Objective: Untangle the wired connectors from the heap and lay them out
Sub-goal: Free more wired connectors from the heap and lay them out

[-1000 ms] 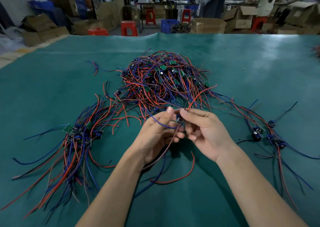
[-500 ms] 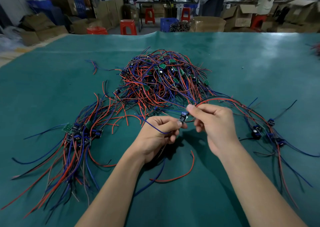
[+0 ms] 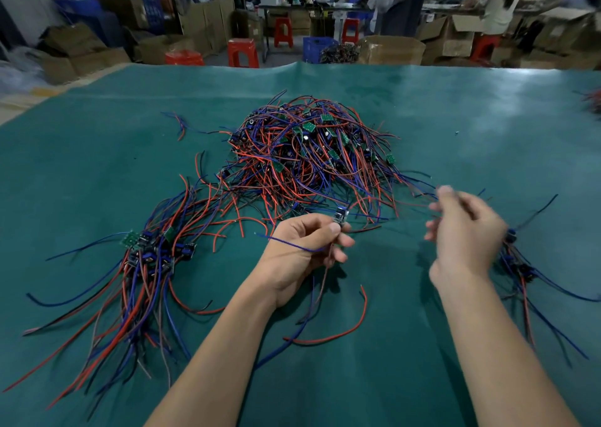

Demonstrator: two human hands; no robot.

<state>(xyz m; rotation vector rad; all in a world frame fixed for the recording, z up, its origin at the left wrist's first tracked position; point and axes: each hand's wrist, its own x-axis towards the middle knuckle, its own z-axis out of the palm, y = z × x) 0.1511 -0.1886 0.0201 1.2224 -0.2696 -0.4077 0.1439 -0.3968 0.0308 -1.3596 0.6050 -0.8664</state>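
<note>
Fingers of the left hand (image 3: 304, 247) curl round one connector (image 3: 340, 215), pinching its small board between thumb and forefinger, with its blue and red wires trailing down past the palm onto the surface (image 3: 97, 166). Beside it, the right hand (image 3: 465, 234) is blurred; its thumb and forefinger look pressed on a thin red wire (image 3: 413, 203) running back toward the heap (image 3: 312, 160), though the blur leaves that grip uncertain. That heap of red, blue and black wires with green boards lies just beyond both hands. A laid-out bunch (image 3: 146, 264) sits at left, a smaller one (image 3: 520, 264) at right, partly behind the right hand. Green matting covers the surface. Beyond its far edge are cardboard boxes (image 3: 390, 49), red stools (image 3: 243, 52), a blue crate (image 3: 317, 47) and people at tables. No writing is readable.
</note>
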